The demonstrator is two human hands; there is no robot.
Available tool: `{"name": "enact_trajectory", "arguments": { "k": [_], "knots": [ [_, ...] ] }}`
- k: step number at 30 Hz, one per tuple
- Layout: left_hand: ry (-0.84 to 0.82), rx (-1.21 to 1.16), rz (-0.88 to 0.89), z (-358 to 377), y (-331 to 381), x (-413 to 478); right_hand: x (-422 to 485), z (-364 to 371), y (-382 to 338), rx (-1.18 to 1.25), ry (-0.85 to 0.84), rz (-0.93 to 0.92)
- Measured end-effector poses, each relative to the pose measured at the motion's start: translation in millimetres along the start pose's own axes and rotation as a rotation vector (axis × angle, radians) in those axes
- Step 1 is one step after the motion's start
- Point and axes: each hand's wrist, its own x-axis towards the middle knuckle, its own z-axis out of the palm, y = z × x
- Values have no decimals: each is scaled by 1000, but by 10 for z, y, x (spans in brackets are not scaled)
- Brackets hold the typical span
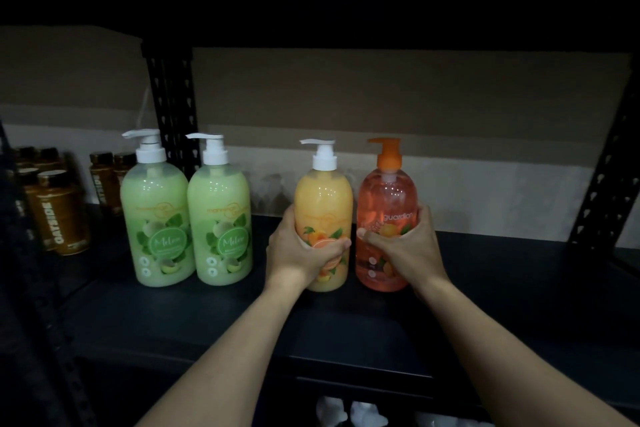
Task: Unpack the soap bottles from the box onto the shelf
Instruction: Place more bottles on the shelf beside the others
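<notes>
Dark metal shelf [519, 288], dimly lit, and on it the soap bottles stand in a row roughly midway between the front edge and the back.

The left hand [304, 246] is wrapped round the yellow bottle [323, 191]. The right hand [405, 246] grips the clear orange bottle [388, 191] just beside it. Both bottles look to be down on the board, or very nearly.

The danger I see is in the letting go. These are tall pump bottles held low and standing close together, so a finger dragging out of the narrow gap could tip one into the other. A tilted base could also send one over towards the green pair.

By count there are two green bottles [156, 201], one yellow and one orange, four in all. About six brown tubs [62, 215] sit by the left end, too dim to be sure. The box I cannot see.
</notes>
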Motion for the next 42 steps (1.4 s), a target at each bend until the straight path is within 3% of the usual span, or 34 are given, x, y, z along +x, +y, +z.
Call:
{"name": "enact_trajectory", "arguments": {
  "k": [13, 18, 25, 42],
  "knots": [
    [-14, 11, -10, -11, 3, 5, -71, 4, -8, -45, -84, 28],
    [-19, -1, -17, -27, 14, 16, -102, 58, 19, -55, -40, 42],
    [-23, 21, -21, -21, 7, 24, -65, -61, -22, -34, -153, 52],
    [-62, 9, -60, -27, 27, 2, -54, -106, 40, -45, -151, 95]
  ]
}}
